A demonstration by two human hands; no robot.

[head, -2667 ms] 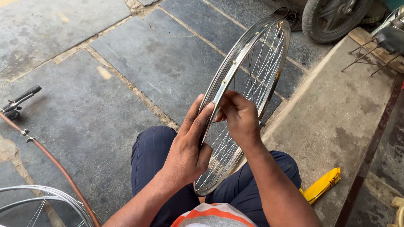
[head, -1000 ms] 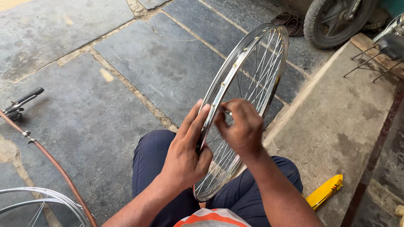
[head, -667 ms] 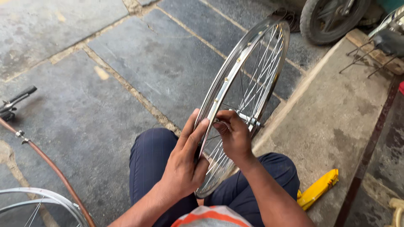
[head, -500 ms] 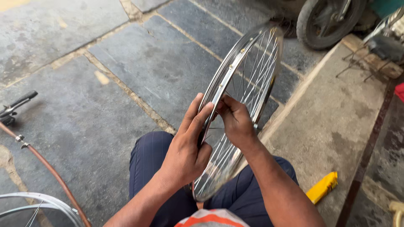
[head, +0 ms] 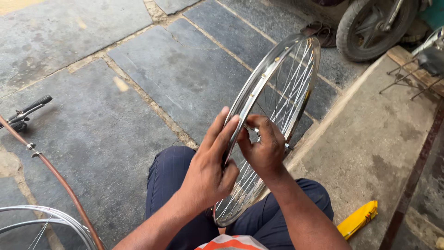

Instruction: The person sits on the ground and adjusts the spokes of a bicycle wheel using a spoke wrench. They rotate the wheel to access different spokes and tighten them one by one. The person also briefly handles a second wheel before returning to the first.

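Motorbike tyre (head: 370,28); yellow packet (head: 357,219)

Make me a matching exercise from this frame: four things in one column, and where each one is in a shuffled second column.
Things:
1. bicycle rim
2. yellow packet
3. motorbike tyre
4. second wheel

Places:
A. top right, at the edge of the stone paving
B. held upright between the left hand and the right hand
C. bottom left corner, only partly in view
D. on the concrete by the person's right knee

Pairs: 1-B, 2-D, 3-A, 4-C
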